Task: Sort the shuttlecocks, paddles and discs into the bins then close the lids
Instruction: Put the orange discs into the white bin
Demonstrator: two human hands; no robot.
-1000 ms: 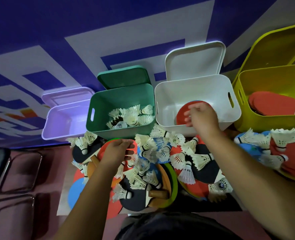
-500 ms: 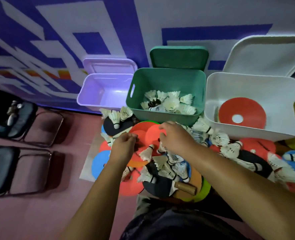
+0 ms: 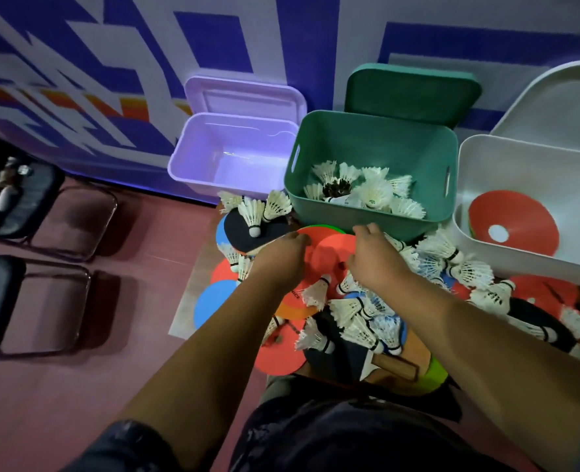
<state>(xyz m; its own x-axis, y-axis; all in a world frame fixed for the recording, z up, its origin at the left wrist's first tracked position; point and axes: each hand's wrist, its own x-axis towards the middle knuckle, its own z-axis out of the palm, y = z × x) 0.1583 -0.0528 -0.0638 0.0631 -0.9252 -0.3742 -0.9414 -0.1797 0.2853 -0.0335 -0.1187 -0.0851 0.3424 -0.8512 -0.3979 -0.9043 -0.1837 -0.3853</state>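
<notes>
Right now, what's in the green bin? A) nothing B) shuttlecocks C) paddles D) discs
B: white feathered shuttlecocks lie piled on the floor of the green bin; the red disc is in the white bin beside it.

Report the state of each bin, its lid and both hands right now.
purple bin: open, nothing seen inside.
purple lid: raised.
green bin: open, holds shuttlecocks.
green lid: raised.
white bin: open, holds a red disc.
white lid: raised.
left hand: on the floor discs, grip unclear.
right hand: on the floor discs, grip unclear.
</notes>
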